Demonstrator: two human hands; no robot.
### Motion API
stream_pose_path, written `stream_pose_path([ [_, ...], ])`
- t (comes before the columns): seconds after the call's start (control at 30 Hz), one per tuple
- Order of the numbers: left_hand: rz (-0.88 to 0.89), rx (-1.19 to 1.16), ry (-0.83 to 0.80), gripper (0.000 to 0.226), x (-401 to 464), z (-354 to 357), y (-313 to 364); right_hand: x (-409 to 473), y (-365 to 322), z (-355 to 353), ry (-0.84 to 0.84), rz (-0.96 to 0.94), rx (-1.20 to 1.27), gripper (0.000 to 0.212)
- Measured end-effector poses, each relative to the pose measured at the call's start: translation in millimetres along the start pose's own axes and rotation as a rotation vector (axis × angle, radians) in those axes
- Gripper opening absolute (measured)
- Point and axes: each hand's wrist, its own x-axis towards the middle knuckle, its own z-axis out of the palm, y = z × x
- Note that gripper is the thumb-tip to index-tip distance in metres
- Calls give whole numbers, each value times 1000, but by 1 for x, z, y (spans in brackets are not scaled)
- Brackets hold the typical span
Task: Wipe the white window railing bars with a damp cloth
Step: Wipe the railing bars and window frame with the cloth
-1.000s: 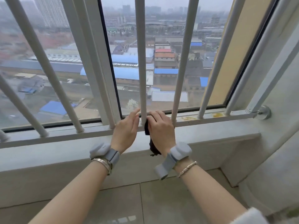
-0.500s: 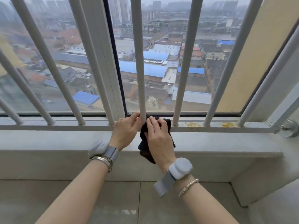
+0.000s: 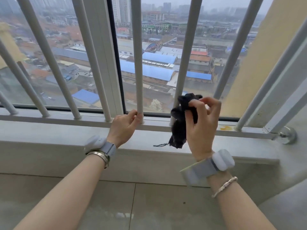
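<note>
- My left hand (image 3: pixel 123 126) grips the foot of one bar (image 3: pixel 137 55); my right hand (image 3: pixel 201 123) pinches the black cloth (image 3: pixel 181 120), bunched beside the next bar (image 3: pixel 186 55).
- I'd wrap it fully round, then slide upward, I reckon.

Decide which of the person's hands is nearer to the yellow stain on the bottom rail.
Right. The right hand, gripping the black cloth, hangs just left of the yellow stain. The left hand holds a railing bar much farther left.
</note>
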Motion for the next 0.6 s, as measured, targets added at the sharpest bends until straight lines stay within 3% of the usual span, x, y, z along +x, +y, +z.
stream_pose_path([
  [0.1, -11, -23, -28, 37, -3, -3, 4, 28, -15, 18, 56, -3, -22, 22],
  [0.4, 50, -11, 75, 44, -2, 6, -6, -18, -3, 52, -85, 103, -162, 45],
  [0.6, 70, 14, -22, 42, -1, -4, -1, -11, -18, 49, -59, 228, -183, 27],
])
